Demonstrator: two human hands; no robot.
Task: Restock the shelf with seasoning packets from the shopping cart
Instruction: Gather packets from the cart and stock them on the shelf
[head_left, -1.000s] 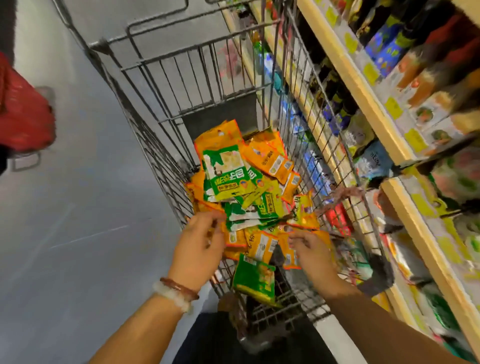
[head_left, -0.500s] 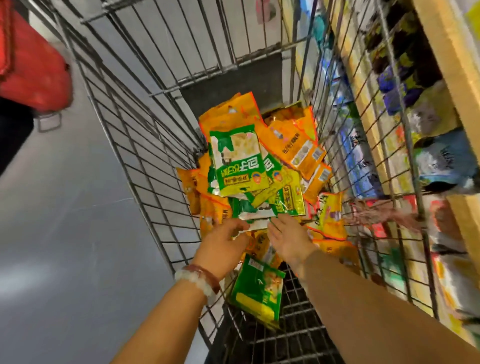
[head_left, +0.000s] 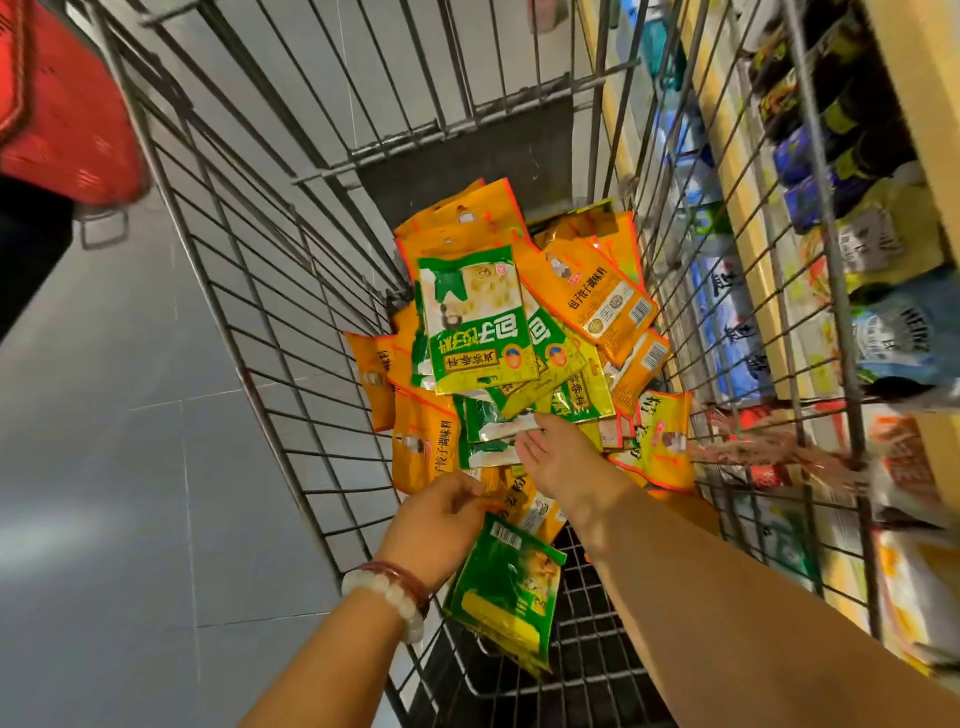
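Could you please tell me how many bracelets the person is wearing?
2, both on the wrist of the left hand, which holds a green foil packet: a white beaded bracelet and, nearer the hand, a thin reddish-brown bracelet. The right wrist is bare.

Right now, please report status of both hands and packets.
Left hand pinching green packet. Right hand open on the packet pile. All inside the cart, nothing blocking.

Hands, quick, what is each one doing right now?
Left hand: fingers curled, pinching a green packet.
Right hand: open, fingers reaching into the packet pile.
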